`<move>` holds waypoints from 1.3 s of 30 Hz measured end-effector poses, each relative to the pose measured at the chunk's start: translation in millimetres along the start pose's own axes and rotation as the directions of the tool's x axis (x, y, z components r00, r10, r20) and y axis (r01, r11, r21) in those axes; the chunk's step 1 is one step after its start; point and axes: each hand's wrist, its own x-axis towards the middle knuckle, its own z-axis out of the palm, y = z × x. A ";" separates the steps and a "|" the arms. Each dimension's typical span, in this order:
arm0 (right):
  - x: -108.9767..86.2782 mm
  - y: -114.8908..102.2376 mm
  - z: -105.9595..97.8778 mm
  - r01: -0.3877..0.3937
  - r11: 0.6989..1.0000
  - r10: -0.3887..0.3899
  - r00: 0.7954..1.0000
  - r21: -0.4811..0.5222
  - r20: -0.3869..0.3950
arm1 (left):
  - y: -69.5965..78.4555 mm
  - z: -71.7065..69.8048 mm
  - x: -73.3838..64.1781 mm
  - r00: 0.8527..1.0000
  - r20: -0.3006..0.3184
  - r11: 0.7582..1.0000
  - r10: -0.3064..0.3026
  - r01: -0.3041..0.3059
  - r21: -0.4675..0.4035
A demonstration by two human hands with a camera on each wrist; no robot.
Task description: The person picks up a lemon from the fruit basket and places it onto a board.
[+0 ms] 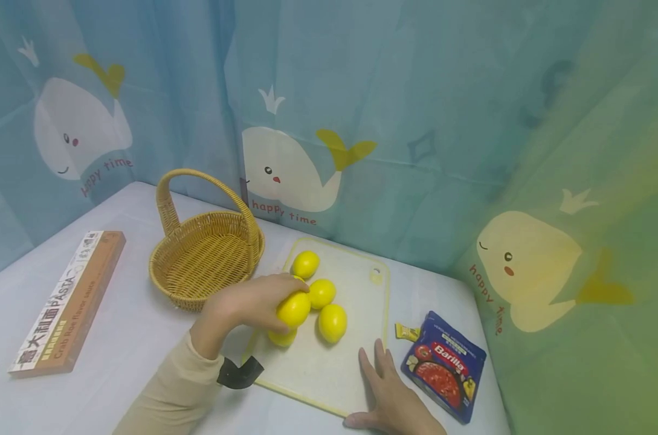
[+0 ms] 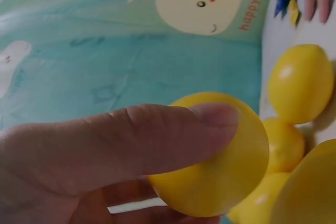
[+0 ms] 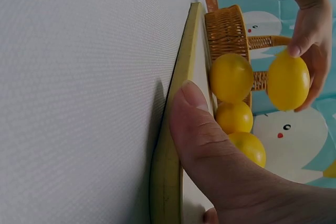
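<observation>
My left hand [image 1: 247, 302] holds a yellow lemon [image 1: 294, 309] raised above the cutting board [image 1: 307, 368]. Its thumb lies across the lemon [image 2: 231, 182] in the left wrist view. Several more lemons are on the board, among them a lemon [image 1: 333, 323] nearest the right hand and a lemon [image 1: 306, 264] toward the far edge; another lemon [image 1: 282, 338] is partly hidden below the held one. My right hand [image 1: 394, 399] rests at the board's near right corner, fingers spread and fairly straight. In the right wrist view its thumb [image 3: 197, 124] touches the board's yellow rim.
A wicker basket [image 1: 162, 284] with a tall handle stands left of the board, nothing in it. Farther left lies a long pasta box [image 1: 70, 302]. To the right are a blue sauce pouch [image 1: 445, 365] and a small yellow packet [image 1: 406, 331]. A whale-print curtain [image 1: 416, 199] hangs behind the table.
</observation>
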 end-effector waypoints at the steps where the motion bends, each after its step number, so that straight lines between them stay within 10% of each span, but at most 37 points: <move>1: -0.3 0.1 0.0 0.005 1.000 -0.005 1.000 0.000 -0.003 | 0.2 1.7 1.9 1.000 0.007 1.000 0.011 -0.011 0.004; 10: -1.0 1.6 0.4 0.020 1.000 -0.020 1.000 0.002 -0.013 | -0.4 18.4 18.6 0.995 0.053 0.996 0.085 -0.085 0.008; 39: -4.0 1.9 -0.3 0.039 0.999 -0.039 0.999 0.014 -0.028 | 1.1 42.3 35.3 0.996 0.086 0.996 0.012 -0.020 0.088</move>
